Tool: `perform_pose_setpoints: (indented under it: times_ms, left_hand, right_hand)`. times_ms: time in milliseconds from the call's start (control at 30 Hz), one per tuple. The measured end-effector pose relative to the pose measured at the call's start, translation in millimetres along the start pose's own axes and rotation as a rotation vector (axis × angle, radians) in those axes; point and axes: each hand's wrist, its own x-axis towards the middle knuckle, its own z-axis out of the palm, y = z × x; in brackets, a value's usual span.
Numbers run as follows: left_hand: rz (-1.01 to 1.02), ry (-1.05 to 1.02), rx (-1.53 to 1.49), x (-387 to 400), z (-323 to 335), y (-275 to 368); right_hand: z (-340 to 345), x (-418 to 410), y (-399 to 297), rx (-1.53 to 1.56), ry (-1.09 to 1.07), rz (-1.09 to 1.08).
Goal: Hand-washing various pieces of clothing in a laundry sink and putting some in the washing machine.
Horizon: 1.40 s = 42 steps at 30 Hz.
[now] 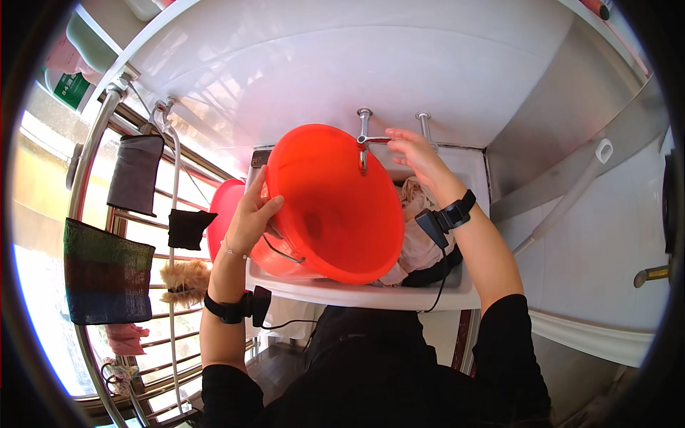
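A red plastic bucket (332, 214) is tilted in a white sink (369, 297), its mouth turned up towards me. My left hand (250, 216) grips the bucket's rim on the left, thumb along the outer edge. Over the bucket's far side reaches the spout of a chrome lever tap (364, 140). At the end of the tap's lever is my right hand (415, 152), fingers spread; whether they touch the lever is hard to tell. Pale cloth (420, 246) and a dark cloth (436, 270) lie in the sink, partly hidden by the bucket.
Another pinkish-red vessel (222, 211) is behind my left hand. A second chrome fitting (424, 125) projects from the wall. Cloths, including a grey one (136, 174), hang by the barred window at left. A pale tube (567, 195) slants along the right side.
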Motion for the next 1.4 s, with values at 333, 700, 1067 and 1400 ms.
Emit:
perform_pose_setpoints:
  times_ms: [333, 700, 1067, 1400]
  left_hand:
    - [0.005, -0.007, 0.018, 0.3, -0.1, -2.2]
    - [0.008, -0.004, -0.005, -0.8, 2.5, -3.1]
    - [-0.012, 0.066, -0.033, -12.2, 9.7, -3.9]
    - [0.072, 0.146, -0.063, -38.4, -1.1, -18.3]
  right_hand:
    - [1.2, -3.1, 1.4, -0.152, -0.048, 0.009]
    - [31.8, -24.3, 1.2, -0.38, -0.181, -0.01]
    - [30.6, -10.3, 11.8, -0.026, -0.344, 0.019]
    - [-25.6, -54.8, 174.0, -0.4, 0.072, 0.11]
